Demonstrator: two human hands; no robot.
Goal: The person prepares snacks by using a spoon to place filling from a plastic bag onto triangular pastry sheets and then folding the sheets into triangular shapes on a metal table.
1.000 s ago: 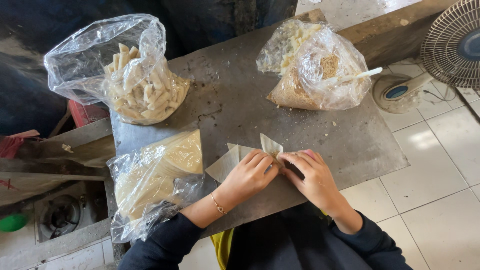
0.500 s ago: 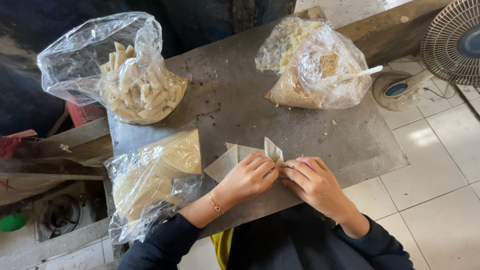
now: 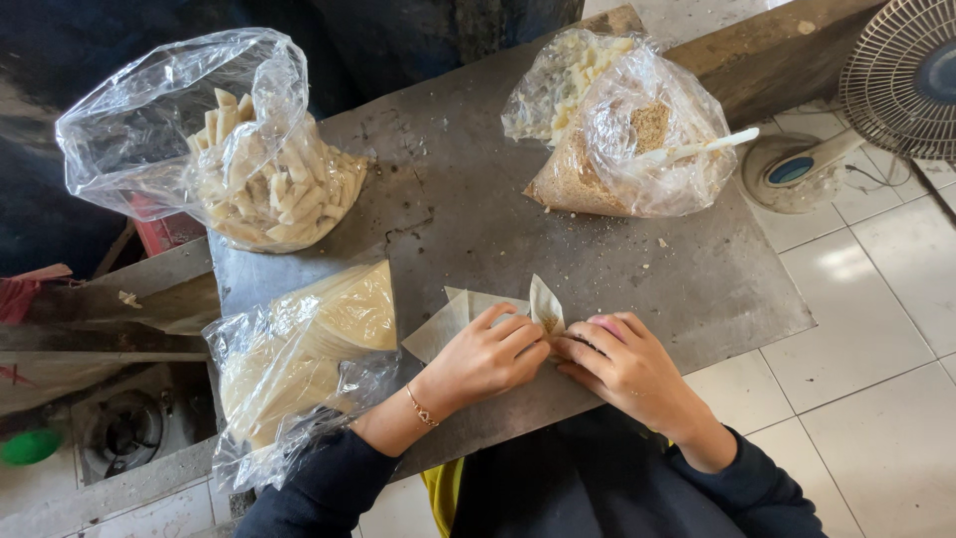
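Two hands meet on one thin pastry wrapper (image 3: 546, 302) at the near edge of the grey metal table (image 3: 498, 219) | left hand (image 3: 485, 357) curled, fingertips pinching its fold | right hand (image 3: 625, 363) half closed, pressing beside it | best kept tight, corners aligned | bagged wrapper stack (image 3: 299, 369) left, bag of rolled sticks (image 3: 269, 189) beyond.

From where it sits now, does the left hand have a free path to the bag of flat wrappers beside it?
Probably yes. The left hand rests on the folded wrapper, and the bag of flat wrappers lies just to its left on the metal table, with nothing between them.
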